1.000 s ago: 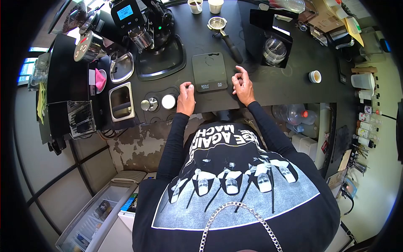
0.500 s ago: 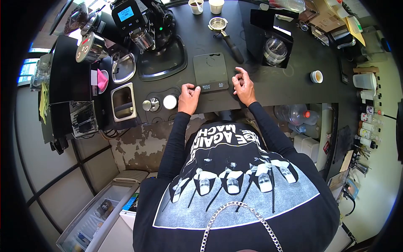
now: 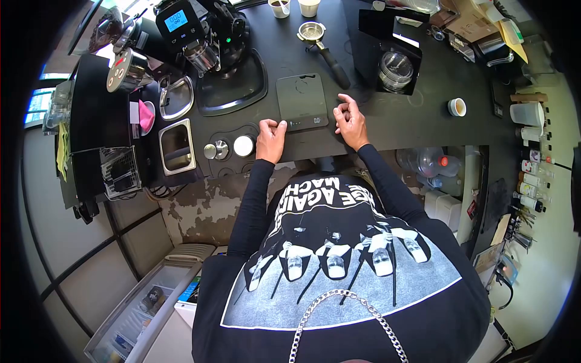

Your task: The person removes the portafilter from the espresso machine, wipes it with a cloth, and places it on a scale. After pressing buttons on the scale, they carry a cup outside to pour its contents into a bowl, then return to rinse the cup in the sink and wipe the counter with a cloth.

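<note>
Head view: moved the left hand (image 3: 270,145) slightly inward since the earliest frame, up to the near left corner of the scale (image 3: 301,100), and changed the left readout from digits to small faint marks. Set the scale flat on the dark counter (image 3: 411,124), near the front edge and between both hands, probably for a direct view of the display. Held the left fingers loosely curled around nothing visible, with the thumb (image 3: 282,125) at the corner, as if for light use of a control rather than for lifting. Could not confirm contact or pressure from this angle. Rested the right hand (image 3: 353,128) just beside the right edge, empty and half open, with index finger extended and other fingers bent inward, seemingly to leave the weighing surface unloaded. Laid the portafilter (image 3: 333,66) beyond the scale and toward the right, basket away and handle toward the person, apparently for an easy reach. Left the grinder (image 3: 175,23) and its black tray (image 3: 259,91) to the left of the scale, and the tamper (image 3: 221,149) on a mat (image 3: 232,136) nearer the left hand, likely within convenient range. Stood a small cup (image 3: 457,107) well apart at right, probably out of the working space.
</note>
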The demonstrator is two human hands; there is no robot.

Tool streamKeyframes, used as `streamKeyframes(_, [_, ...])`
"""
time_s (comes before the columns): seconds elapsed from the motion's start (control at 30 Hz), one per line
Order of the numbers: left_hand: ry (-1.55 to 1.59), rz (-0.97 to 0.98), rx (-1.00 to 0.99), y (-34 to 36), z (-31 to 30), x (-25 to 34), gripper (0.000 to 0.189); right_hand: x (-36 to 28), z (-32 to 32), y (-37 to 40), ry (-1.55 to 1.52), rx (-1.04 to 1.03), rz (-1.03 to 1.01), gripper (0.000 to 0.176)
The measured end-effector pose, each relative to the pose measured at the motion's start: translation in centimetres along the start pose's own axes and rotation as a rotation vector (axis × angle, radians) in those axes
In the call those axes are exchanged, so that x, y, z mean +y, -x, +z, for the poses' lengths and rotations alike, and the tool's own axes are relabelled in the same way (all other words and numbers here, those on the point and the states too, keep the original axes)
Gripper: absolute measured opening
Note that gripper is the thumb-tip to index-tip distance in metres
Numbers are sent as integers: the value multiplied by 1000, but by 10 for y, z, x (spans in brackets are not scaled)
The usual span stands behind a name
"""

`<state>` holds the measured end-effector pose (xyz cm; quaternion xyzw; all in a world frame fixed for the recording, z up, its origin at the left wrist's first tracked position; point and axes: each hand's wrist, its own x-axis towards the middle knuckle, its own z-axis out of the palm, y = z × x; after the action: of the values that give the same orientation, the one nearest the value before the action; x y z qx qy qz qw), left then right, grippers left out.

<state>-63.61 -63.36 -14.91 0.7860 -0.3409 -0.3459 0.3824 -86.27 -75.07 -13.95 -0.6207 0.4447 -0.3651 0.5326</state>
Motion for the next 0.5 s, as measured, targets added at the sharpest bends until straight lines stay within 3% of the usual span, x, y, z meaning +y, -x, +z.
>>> streamKeyframes(0.1, [-164, 24, -5, 9, -5, 21, 44, 0, 1, -1, 6, -5, -8, 46])
streamKeyframes(0.2, [-189, 131, 58, 3, 2, 1, 42, 1, -1, 0, 7, -1, -11, 46])
streamKeyframes(0.5, [-31, 30, 25, -3, 1, -9, 41, 3, 0, -1, 1, 2, -17, 45])
